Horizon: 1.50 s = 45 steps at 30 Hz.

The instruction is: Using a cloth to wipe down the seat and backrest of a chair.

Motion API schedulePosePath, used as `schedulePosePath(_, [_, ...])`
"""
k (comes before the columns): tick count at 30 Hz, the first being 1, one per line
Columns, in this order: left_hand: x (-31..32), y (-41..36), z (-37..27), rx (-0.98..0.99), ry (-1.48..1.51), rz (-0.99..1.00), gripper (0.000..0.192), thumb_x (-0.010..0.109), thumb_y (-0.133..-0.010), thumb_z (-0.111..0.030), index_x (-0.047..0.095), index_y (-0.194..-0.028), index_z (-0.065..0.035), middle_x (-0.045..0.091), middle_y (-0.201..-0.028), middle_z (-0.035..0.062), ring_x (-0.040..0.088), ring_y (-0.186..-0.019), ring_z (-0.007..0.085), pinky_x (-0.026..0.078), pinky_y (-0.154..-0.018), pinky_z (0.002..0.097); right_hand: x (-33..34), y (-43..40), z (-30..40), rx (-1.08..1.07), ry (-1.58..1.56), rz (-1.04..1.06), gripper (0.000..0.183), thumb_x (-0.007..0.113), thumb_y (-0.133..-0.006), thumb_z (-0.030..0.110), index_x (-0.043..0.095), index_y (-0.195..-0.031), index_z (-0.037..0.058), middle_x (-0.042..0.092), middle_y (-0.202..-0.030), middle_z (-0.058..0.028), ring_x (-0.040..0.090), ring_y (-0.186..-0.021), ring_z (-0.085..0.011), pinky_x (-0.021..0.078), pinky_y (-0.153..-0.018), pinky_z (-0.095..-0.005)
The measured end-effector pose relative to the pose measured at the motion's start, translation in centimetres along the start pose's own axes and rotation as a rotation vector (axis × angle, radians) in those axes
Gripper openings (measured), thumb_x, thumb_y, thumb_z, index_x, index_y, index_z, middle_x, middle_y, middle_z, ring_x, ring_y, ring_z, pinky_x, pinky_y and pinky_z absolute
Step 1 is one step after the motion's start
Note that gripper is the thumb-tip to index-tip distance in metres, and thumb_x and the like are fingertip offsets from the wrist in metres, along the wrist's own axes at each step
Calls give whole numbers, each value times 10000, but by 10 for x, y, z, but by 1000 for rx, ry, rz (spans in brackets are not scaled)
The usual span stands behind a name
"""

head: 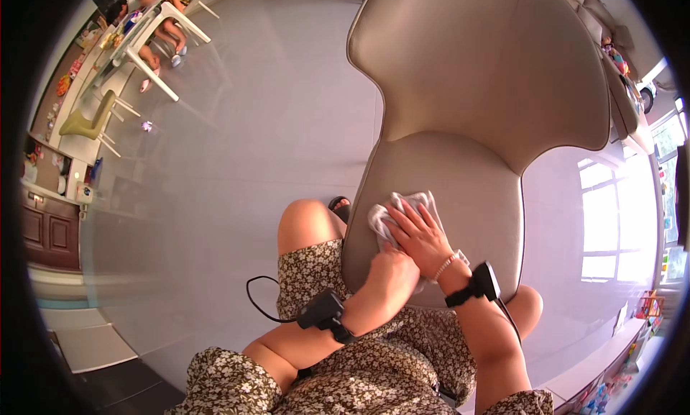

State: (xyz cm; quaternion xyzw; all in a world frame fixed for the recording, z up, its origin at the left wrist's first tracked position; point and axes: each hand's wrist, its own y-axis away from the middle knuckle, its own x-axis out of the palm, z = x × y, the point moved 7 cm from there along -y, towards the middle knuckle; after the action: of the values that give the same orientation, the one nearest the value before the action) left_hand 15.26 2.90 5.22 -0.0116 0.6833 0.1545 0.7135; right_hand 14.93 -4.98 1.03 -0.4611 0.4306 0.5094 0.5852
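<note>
A grey-brown upholstered chair (480,199) with a curved back stands directly before me. On the near part of its seat lies a crumpled whitish cloth (427,200). My right hand (418,234) is spread over the cloth, palm down, with the fingers pointing up and to the left. Close against it, my left hand (392,266) is bent into a fist on the cloth's near left part, with some cloth at its fingers. A little of the cloth shows below and beside the right wrist.
A white-legged table (153,72) with people seated by it is at the upper left, near a green chair (94,121). A small object (146,126) lies on the tiled floor. Cables trail from both wrist devices. A brown door (51,234) is at the far left.
</note>
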Motion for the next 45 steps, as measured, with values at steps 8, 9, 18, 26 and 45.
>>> schedulePosePath(8, [-11, 6, -110, 275, -115, -172, 291, 646, -876, -196, 813, -1019, -6, 785, -1042, 214, 761, -842, 208, 573, -705, 338, -1, 157, -35, 530, 50, -61, 653, 648, -1001, 417, 531, -1484, -8, 368, -1645, -245, 339, -1518, -468, 243, -1260, -597])
schedulePosePath(9, [-8, 0, -114, 274, -109, -174, 291, 646, -876, -196, 813, -1019, -6, 785, -1042, 214, 761, -842, 208, 573, -705, 338, -2, 175, -41, 592, 138, -117, 683, 653, -999, 410, 507, -1487, -45, 341, -1649, -277, 333, -1514, -490, 237, -1258, -607])
schedulePosePath(18, [23, -87, -122, 333, 271, -432, 452, 588, -966, -208, 683, -1342, 25, 447, -1628, 189, 592, -1217, 288, 516, -958, 402, -15, 183, -144, 1050, 215, 14, 760, 525, -1036, 450, 357, -1607, -23, 187, -1737, -232, 176, -1588, -476, 217, -1272, -566])
schedulePosePath(26, [17, -126, -14, 41, 297, -322, 399, 582, -958, -139, 687, -1277, 76, 498, -1574, 189, 626, -1176, 314, 541, -928, 440, -7, 38, -164, 917, 176, 37, 777, 568, -977, 582, 403, -1633, 199, 151, -1775, -82, 71, -1579, -559, 118, -1191, -783])
schedulePosePath(45, [10, -2, 14, -72, -121, -41, 335, 706, -813, -169, 778, -1053, 54, 776, -1022, 244, 749, -724, 188, 556, -597, 313, 0, -33, -6, -26, -15, 34, 655, 561, -1002, 510, 477, -1587, 228, 371, -1691, -46, 306, -1571, -331, 222, -1283, -589])
